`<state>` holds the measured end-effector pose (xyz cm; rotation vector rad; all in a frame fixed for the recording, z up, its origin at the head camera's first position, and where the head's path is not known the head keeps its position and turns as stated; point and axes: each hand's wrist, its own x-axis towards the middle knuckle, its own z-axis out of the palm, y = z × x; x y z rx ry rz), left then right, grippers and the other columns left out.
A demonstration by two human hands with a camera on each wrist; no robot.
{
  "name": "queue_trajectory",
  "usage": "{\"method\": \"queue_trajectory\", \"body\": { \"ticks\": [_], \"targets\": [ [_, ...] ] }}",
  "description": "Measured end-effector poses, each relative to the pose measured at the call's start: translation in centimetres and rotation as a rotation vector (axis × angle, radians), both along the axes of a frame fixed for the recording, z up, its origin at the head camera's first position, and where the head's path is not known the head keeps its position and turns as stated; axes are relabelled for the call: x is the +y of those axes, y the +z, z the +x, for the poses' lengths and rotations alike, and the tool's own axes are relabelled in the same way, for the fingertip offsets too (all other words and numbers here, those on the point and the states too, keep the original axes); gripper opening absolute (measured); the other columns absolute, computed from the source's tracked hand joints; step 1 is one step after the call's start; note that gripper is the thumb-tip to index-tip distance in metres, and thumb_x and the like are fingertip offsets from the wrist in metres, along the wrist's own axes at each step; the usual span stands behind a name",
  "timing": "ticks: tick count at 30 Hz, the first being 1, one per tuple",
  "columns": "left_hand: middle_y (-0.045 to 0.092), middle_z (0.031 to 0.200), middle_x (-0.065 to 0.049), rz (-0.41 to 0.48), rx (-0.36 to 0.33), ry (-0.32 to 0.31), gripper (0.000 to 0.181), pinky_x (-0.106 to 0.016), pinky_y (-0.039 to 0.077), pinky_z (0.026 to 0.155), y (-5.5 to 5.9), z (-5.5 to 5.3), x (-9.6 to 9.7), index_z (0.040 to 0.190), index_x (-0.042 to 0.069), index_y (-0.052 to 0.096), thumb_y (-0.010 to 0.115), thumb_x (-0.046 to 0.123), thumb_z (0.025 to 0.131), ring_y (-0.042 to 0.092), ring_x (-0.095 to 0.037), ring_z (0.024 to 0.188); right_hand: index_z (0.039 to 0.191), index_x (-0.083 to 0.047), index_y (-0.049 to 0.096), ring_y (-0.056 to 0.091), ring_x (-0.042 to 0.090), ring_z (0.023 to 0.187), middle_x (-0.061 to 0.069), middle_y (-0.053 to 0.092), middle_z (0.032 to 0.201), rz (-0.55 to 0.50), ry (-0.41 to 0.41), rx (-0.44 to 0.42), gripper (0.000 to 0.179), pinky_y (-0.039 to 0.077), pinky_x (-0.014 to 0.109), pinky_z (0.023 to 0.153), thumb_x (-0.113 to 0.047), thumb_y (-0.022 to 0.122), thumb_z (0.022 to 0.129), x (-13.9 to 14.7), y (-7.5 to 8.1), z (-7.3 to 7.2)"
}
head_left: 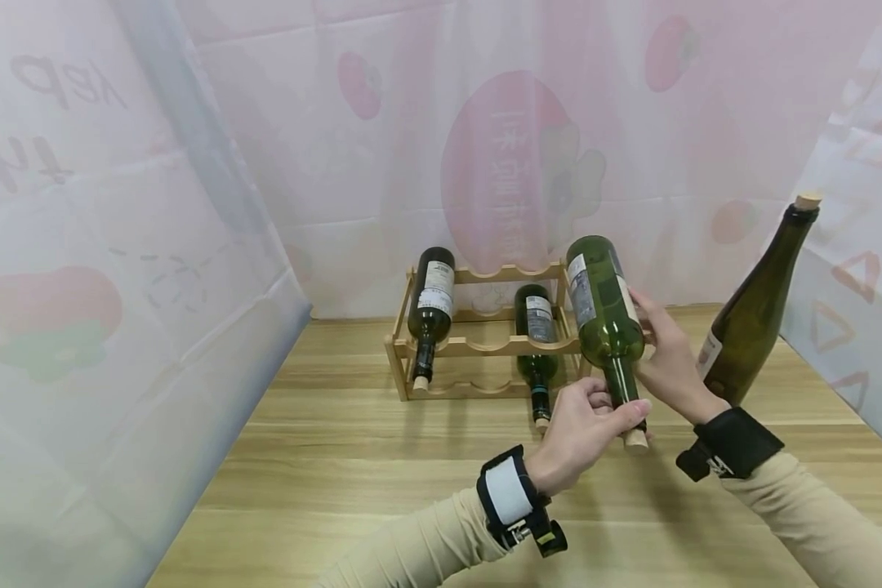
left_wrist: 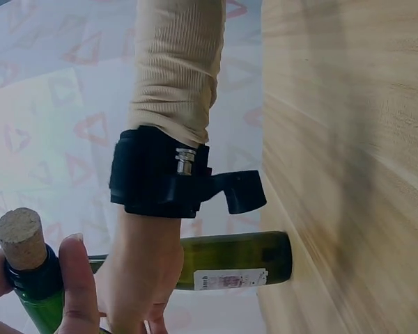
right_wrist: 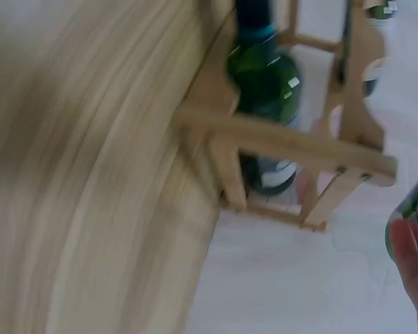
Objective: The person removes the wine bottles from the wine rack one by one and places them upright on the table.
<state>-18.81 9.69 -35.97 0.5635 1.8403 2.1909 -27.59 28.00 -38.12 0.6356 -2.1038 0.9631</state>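
A green wine bottle [head_left: 601,327] is tilted, its corked neck toward me and its base over the right end of the wooden wine rack [head_left: 478,349]. My left hand [head_left: 576,429] grips the neck near the cork [left_wrist: 21,236], the thumb lying across it. From the right side, my right hand [head_left: 669,359] holds the bottle's body; part of that hand is hidden behind the glass. Within the rack, a dark bottle [head_left: 435,282] lies on the upper tier at the left. Another green bottle [head_left: 536,363] lies on the lower tier at the right, close to my left hand.
A tall olive-green corked bottle [head_left: 760,314] stands upright on the wooden table [head_left: 323,465], just right of my right hand. Printed cloth [head_left: 382,163] hangs behind the rack and along both sides.
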Motion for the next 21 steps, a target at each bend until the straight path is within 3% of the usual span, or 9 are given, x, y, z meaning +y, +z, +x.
{"method": "queue_trajectory", "body": {
  "ticks": [3, 5, 7, 10, 14, 21],
  "targets": [
    [0.072, 0.093, -0.023, -0.003, -0.005, 0.002, 0.025, -0.016, 0.053, 0.064, 0.0, 0.0, 0.1, 0.105, 0.002, 0.059, 0.072, 0.010, 0.085, 0.073, -0.018, 0.080, 0.145, -0.001, 0.039, 0.056, -0.017, 0.100, 0.010, 0.061, 0.130, -0.248, 0.115, -0.236, 0.060, 0.048, 0.003, 0.081, 0.012, 0.056, 0.089, -0.2, 0.6, 1.0],
    [0.072, 0.093, -0.023, -0.007, -0.007, 0.005, 0.025, -0.017, 0.054, 0.065, 0.0, 0.0, 0.1, 0.104, 0.002, 0.059, 0.072, 0.011, 0.085, 0.073, -0.021, 0.081, 0.141, -0.004, 0.047, 0.062, -0.011, 0.098, -0.001, 0.066, 0.122, -0.441, 0.228, -0.421, 0.042, 0.052, 0.009, 0.079, -0.006, 0.052, 0.099, -0.1, 1.0, 1.3],
    [0.072, 0.093, -0.022, -0.011, -0.013, 0.009, 0.026, -0.017, 0.055, 0.066, -0.1, -0.1, 0.1, 0.104, 0.002, 0.059, 0.073, 0.011, 0.085, 0.074, -0.024, 0.082, 0.131, -0.009, 0.057, 0.067, -0.003, 0.091, -0.013, 0.068, 0.110, -0.624, 0.310, -0.601, 0.033, 0.056, 0.014, 0.075, -0.021, 0.052, 0.101, 0.0, 1.7, 1.7],
    [0.073, 0.092, -0.020, -0.020, -0.022, 0.011, 0.027, -0.018, 0.055, 0.066, -0.2, -0.1, 0.2, 0.105, 0.003, 0.058, 0.073, 0.012, 0.085, 0.074, -0.026, 0.080, 0.110, -0.015, 0.065, 0.069, 0.005, 0.085, -0.009, 0.071, 0.097, -0.794, 0.395, -0.796, 0.023, 0.057, 0.021, 0.074, -0.032, 0.053, 0.099, -0.1, 2.6, 2.1],
    [0.073, 0.089, -0.015, -0.074, -0.015, 0.034, 0.029, -0.016, 0.053, 0.063, -0.4, -0.1, 0.3, 0.106, 0.005, 0.058, 0.075, 0.015, 0.083, 0.072, -0.016, 0.074, 0.105, -0.014, 0.067, 0.067, 0.006, 0.087, -0.008, 0.070, 0.099, -0.811, 0.418, -0.894, 0.026, 0.057, 0.024, 0.076, -0.035, 0.052, 0.100, -0.1, 3.4, 2.4],
    [0.074, 0.088, -0.011, -0.138, 0.013, 0.049, 0.031, -0.016, 0.051, 0.061, -0.4, 0.2, 0.8, 0.106, 0.007, 0.057, 0.076, 0.018, 0.083, 0.069, -0.006, 0.072, 0.111, -0.015, 0.066, 0.066, 0.007, 0.092, -0.005, 0.063, 0.111, -0.779, 0.421, -0.890, 0.024, 0.056, 0.025, 0.080, -0.031, 0.052, 0.100, 0.1, 3.8, 2.8]
  ]
}}
